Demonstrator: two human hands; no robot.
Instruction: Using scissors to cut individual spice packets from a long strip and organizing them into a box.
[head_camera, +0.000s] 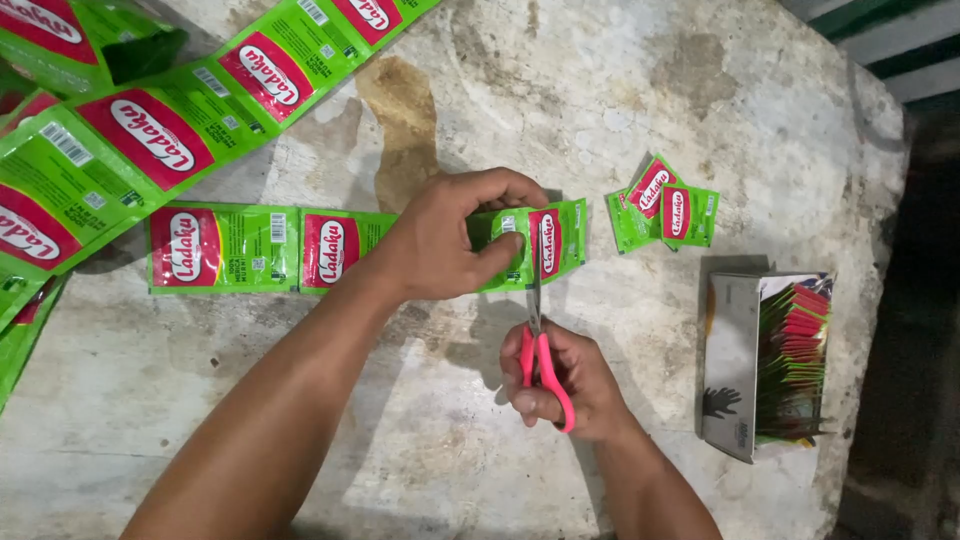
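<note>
My left hand (447, 243) grips the end of a strip of joined green and red sachets (260, 247) lying across a worn stone table (560, 90). The last sachet (553, 240) sticks out to the right of my fingers. My right hand (570, 385) holds pink-handled scissors (541, 355) just below it, the blades pointing up and meeting the strip's lower edge between the last two sachets.
Three loose cut sachets (665, 208) lie to the right. An open cardboard box (765, 365) packed with upright sachets stands at the table's right edge. Longer sachet strips (150, 130) pile up at the upper left. The table ends at the right, dark floor beyond.
</note>
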